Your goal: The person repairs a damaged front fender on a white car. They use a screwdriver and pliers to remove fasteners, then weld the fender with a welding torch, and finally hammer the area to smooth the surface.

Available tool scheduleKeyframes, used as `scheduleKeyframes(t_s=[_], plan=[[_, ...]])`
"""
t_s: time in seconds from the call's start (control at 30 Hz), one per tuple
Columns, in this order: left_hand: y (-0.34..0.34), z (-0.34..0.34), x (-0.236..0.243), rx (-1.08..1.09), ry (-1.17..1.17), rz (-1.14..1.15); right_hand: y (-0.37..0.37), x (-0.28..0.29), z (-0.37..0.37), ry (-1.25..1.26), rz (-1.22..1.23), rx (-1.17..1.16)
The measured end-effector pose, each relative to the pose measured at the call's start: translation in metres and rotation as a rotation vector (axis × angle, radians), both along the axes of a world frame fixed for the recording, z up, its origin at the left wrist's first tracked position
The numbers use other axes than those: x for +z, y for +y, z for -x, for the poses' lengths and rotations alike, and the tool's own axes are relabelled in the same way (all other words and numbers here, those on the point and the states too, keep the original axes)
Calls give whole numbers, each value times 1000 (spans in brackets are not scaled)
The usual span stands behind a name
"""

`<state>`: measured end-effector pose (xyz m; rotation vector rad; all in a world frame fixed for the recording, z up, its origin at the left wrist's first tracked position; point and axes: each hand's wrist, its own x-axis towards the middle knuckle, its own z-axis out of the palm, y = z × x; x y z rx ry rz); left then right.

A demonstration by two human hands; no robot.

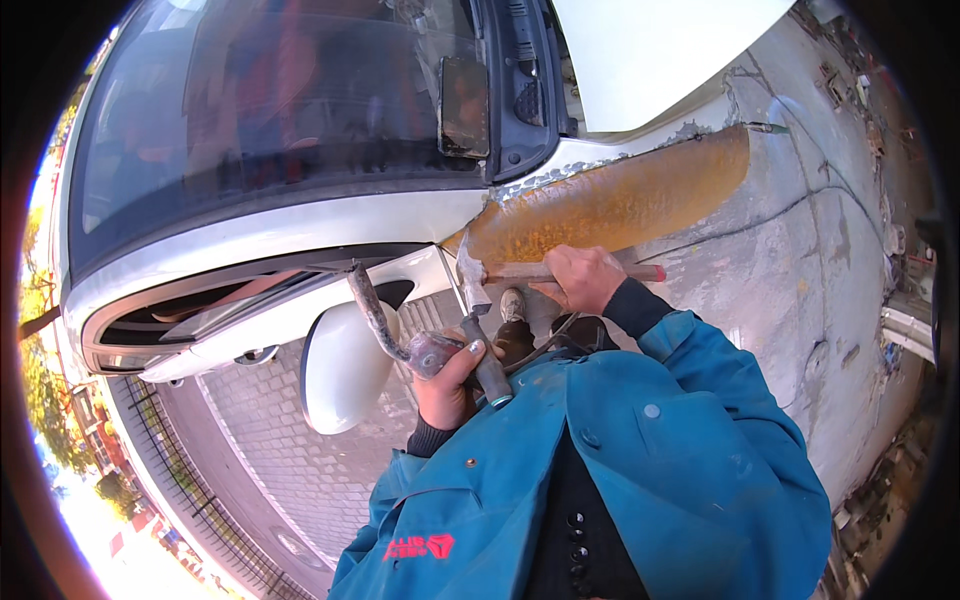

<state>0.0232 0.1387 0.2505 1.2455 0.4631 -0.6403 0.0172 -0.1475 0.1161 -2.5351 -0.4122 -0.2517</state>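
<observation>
My right hand (pixel 588 280) is closed around the wooden handle of a hammer (pixel 520 271). The hammer's pale, worn metal head lies over the near edge of an orange-brown bare patch (pixel 610 208) on the white car's front fender. In my left hand (pixel 447 392) is a screwdriver (pixel 487 372) with a thick grey handle, its thin shaft reaching up to the gap by the door's front edge. The same hand also grips a bent, rusty metal bar (pixel 372 315) with a rounded lump at its lower end. The hammer head is close beside the screwdriver shaft.
A white side mirror (pixel 345 367) juts out left of my left hand. The windshield (pixel 270 110) and a raised white hood panel (pixel 670 55) are beyond. A dark cable (pixel 745 229) crosses the concrete at right. Rubble lines the right edge; a fence (pixel 205 505) stands at lower left.
</observation>
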Motion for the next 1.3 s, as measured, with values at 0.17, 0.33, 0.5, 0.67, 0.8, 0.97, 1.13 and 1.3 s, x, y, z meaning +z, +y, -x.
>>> scheduleKeyframes(t_s=[0.17,0.33,0.5,0.67,0.8,0.97,1.13,1.3], plan=[[3,-6,2,-70,-52,-2,1,-8,2,-14,-141,-53],[6,-12,6,-151,-65,-37,-3,8,6,46,-226,-227],[14,-17,4,-225,-163,-139,-24,32,-3,-16,-178,-570],[16,-20,-5,-183,-273,-152,-53,56,-1,79,-87,-611],[16,-27,-9,-150,-260,-131,-48,68,-9,141,-109,-620],[14,-33,-12,-217,-275,-141,-40,76,-47,124,-175,-657],[15,-34,-12,-216,-254,-147,-42,78,-85,109,-185,-686],[12,-32,-9,-210,-240,-194,-32,72,-121,146,-230,-763]])
